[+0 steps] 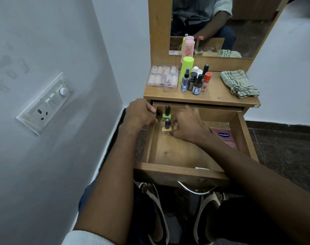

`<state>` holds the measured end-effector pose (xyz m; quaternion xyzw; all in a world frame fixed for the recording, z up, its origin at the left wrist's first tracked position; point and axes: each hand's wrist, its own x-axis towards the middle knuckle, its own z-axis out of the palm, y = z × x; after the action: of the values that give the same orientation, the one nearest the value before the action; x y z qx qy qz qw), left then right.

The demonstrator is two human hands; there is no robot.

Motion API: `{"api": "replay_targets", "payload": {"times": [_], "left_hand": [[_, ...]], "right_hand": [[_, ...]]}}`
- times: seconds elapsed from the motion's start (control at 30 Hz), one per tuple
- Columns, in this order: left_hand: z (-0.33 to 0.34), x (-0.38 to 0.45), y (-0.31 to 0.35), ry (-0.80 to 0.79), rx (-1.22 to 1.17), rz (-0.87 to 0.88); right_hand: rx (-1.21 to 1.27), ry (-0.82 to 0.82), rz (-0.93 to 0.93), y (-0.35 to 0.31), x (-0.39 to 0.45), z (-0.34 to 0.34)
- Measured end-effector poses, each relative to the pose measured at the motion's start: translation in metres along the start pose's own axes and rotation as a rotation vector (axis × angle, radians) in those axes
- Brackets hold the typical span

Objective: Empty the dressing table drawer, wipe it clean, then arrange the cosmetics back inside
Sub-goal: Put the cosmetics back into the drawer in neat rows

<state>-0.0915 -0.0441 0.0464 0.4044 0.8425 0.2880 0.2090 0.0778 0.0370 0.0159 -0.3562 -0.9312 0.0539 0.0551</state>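
The wooden drawer is pulled out below the dressing table top. In its far left corner stand a green nail polish bottle and a yellow nail polish bottle. My left hand pinches a small dark bottle beside the green one. My right hand holds the yellow bottle at its base with curled fingers. A pink Vaseline sachet lies at the drawer's right side. On the table top stand several cosmetics bottles, a clear nail box and a checked cloth.
A mirror rises behind the table top. A wall with a switch panel is close on the left. The drawer's metal handle juts toward my knees. Dark floor lies to the right.
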Motion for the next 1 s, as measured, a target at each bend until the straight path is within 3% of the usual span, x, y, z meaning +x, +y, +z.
{"api": "replay_targets", "payload": {"times": [0.2,0.8,1.0], "left_hand": [[-0.004,0.003,0.000,-0.006,-0.043,-0.086],[-0.005,-0.001,0.005,-0.019,-0.017,-0.056],[-0.004,0.000,0.004,-0.035,-0.023,-0.066]], "right_hand": [[-0.059,-0.003,0.058,-0.015,0.008,0.006],[-0.059,0.100,0.134,-0.024,0.026,0.020],[0.127,0.059,0.194,0.005,0.014,0.010]]}}
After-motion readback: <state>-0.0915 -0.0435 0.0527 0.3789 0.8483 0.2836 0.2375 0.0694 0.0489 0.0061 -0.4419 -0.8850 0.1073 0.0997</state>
